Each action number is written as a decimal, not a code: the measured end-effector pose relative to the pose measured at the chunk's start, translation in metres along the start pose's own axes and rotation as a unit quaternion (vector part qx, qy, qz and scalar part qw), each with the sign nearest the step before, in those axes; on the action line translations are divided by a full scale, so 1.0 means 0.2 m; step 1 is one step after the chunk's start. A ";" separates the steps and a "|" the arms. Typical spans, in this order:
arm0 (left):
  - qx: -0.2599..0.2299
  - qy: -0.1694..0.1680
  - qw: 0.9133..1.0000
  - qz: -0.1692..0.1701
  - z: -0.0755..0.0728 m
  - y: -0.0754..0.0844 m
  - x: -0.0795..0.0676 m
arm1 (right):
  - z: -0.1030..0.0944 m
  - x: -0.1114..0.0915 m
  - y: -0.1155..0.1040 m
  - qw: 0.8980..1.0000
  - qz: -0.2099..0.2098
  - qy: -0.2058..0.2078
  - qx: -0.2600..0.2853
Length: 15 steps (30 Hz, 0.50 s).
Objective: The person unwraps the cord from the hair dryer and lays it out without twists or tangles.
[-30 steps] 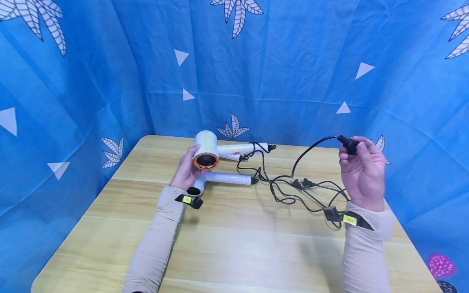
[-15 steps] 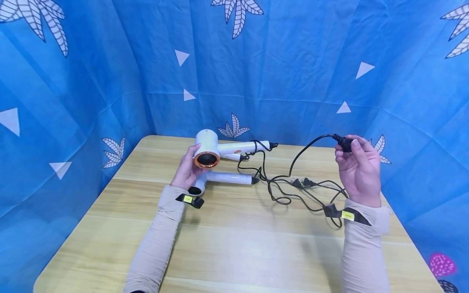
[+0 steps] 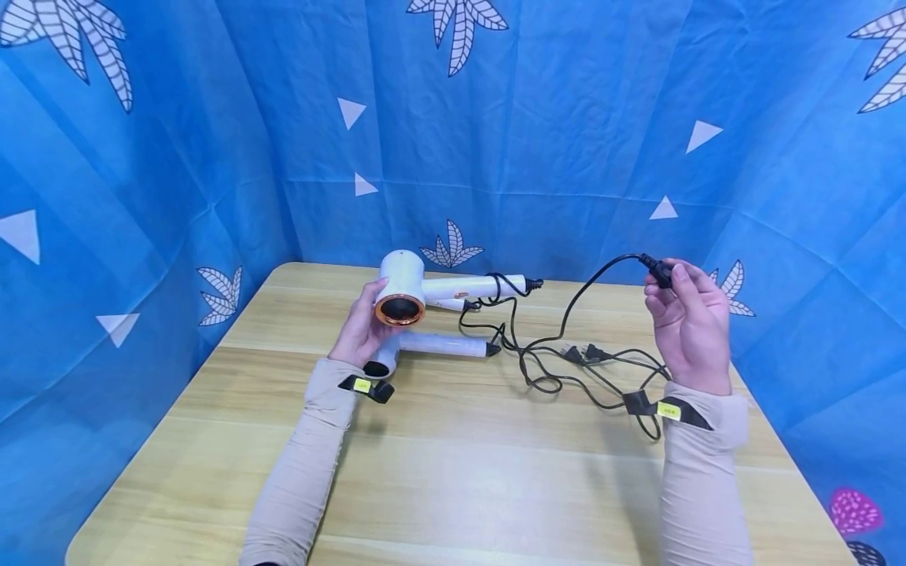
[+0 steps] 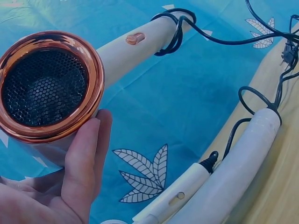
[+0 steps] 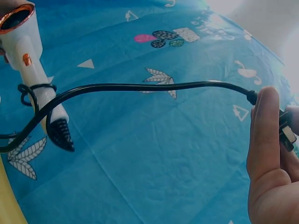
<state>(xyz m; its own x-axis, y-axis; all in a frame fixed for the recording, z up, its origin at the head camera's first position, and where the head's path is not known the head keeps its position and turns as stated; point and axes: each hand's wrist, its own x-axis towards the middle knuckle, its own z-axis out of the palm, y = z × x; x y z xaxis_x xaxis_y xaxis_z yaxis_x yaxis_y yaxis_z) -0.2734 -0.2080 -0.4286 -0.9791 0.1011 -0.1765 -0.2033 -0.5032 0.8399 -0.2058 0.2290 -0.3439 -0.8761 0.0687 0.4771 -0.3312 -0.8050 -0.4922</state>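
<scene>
My left hand [image 3: 359,328] grips the head of a white hair dryer [image 3: 402,275], whose copper-rimmed mesh end faces me. The dryer is raised, its handle pointing right with black cord looped round the handle's end [image 4: 170,32]. Between thumb and fingers, my right hand [image 3: 690,330] pinches a black plug [image 3: 661,273], held up over the right side of the table. From the plug a black cord [image 5: 154,87] arcs left and down toward the tangle. In the right wrist view the fingers partly cover the plug.
Two more white hair dryers lie below the raised one: a nearer one [image 3: 442,344] and one mostly hidden behind [image 3: 447,303]. Tangled cords and two black plugs [image 3: 596,352] lie on the wooden table [image 3: 453,487]. A blue patterned curtain [image 3: 538,157] surrounds the table.
My right hand has moved slightly left and up with the plug. The raised hair dryer has shifted a little to the right, while my left hand has hardly moved.
</scene>
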 end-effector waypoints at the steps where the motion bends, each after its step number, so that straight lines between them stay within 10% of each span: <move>1: 0.002 -0.001 1.000 0.000 0.00 0.00 0.00 | 0.00 0.00 0.00 1.000 -0.002 0.007 -0.005; 15: 0.025 -0.028 0.999 -0.017 0.01 0.02 -0.02 | -0.03 0.03 0.00 0.991 -0.035 0.127 -0.013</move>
<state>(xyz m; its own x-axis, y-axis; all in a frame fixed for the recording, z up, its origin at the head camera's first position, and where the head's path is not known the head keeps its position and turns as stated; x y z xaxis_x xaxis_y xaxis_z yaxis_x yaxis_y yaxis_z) -0.2698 -0.2091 -0.4247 -0.9701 0.1653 -0.1777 -0.2350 -0.4558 0.8585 -0.2123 0.2329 -0.3446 -0.9095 0.2730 0.3134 -0.4004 -0.7777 -0.4846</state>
